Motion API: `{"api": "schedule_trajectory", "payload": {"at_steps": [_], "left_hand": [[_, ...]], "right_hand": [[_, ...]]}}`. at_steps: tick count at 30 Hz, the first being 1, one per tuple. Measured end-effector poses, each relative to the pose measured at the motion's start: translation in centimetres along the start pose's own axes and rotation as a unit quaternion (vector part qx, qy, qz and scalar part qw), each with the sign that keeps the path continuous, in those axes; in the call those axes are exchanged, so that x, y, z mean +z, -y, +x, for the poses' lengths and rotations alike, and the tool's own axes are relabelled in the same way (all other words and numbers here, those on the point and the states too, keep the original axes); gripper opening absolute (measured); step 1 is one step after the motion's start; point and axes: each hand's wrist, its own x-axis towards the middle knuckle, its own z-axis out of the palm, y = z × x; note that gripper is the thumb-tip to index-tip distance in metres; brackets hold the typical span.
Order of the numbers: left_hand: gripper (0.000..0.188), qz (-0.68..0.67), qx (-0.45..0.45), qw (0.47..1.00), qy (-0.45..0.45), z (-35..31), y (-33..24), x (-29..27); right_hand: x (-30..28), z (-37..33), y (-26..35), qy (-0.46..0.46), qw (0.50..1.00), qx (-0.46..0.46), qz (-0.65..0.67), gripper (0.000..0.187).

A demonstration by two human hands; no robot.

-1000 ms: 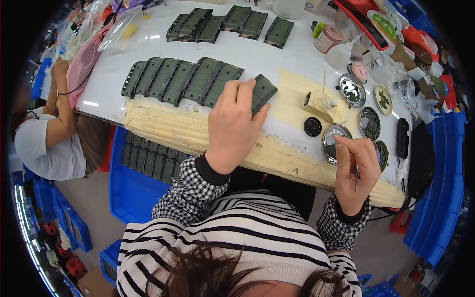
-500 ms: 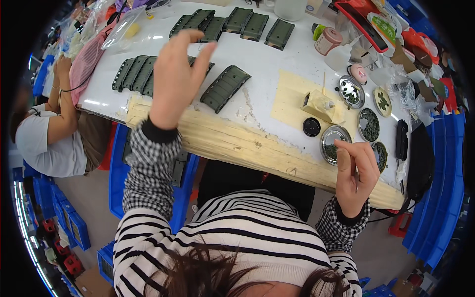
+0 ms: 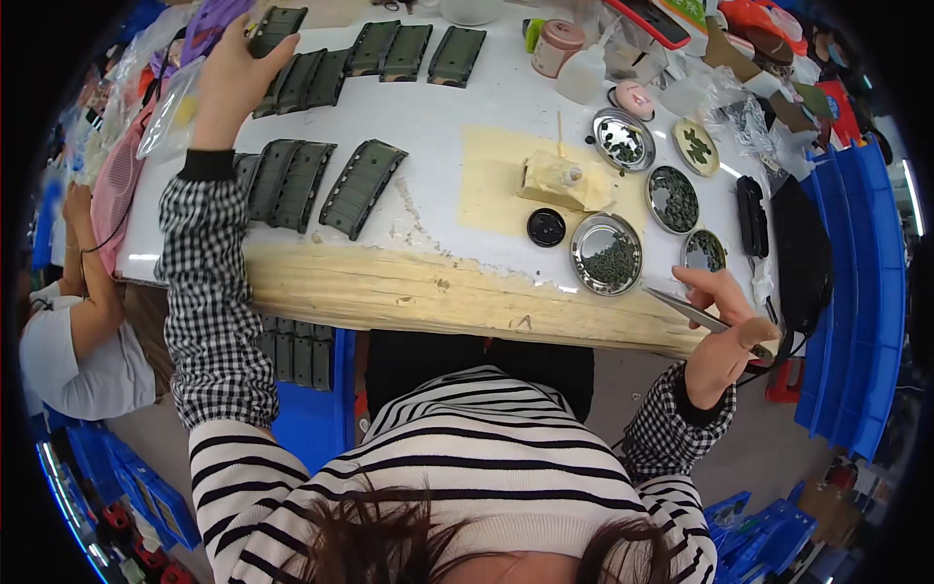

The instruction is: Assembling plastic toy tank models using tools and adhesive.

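My left hand [image 3: 229,83] is stretched to the far left of the table. Its thumb and fingers close around the sides of a dark green curved panel [image 3: 277,31]. More such panels lie in a far row, among them one panel [image 3: 457,54]. A nearer row includes another panel [image 3: 362,190], and my left sleeve hides part of it. At the table's right front edge my right hand [image 3: 725,336] holds a pair of metal tweezers [image 3: 684,307], tips pointing left. Just beyond the tips stands a round metal dish [image 3: 580,268] with small dark green pieces.
Several more dishes, including a steel dish [image 3: 600,131], hold small pieces. A yellow sheet [image 3: 477,175] bears a wrapped block [image 3: 559,185]; a black round cap [image 3: 546,228] lies near. Bottles and bags crowd the far right. Blue bins [image 3: 851,292] flank the table. Another person [image 3: 83,360] sits at left.
My left hand has moved left and away from me and closed around a panel. The right hand has turned, and the tweezers now show clearly. The view has shifted to the right.
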Motion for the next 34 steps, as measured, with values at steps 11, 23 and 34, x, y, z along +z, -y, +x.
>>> {"api": "schedule_trajectory", "payload": {"at_steps": [11, 23, 34], "left_hand": [[0.037, -0.772, -0.299, 0.498, 0.256, -16.8, -15.7, -5.7], [0.049, -0.742, -0.385, 0.471, 0.28, -18.2, -20.3, -4.5], [0.05, -0.738, -0.365, 0.463, 0.329, -19.1, -20.8, -3.4]], "right_hand": [[3.8, 1.8, -2.0, 0.044, 0.991, -0.052, 0.118, 0.018], [5.2, 2.3, -3.5, -0.021, 0.992, -0.123, 0.01, 0.014], [4.9, 1.7, -2.6, -0.006, 0.988, -0.129, 0.088, 0.016]]}}
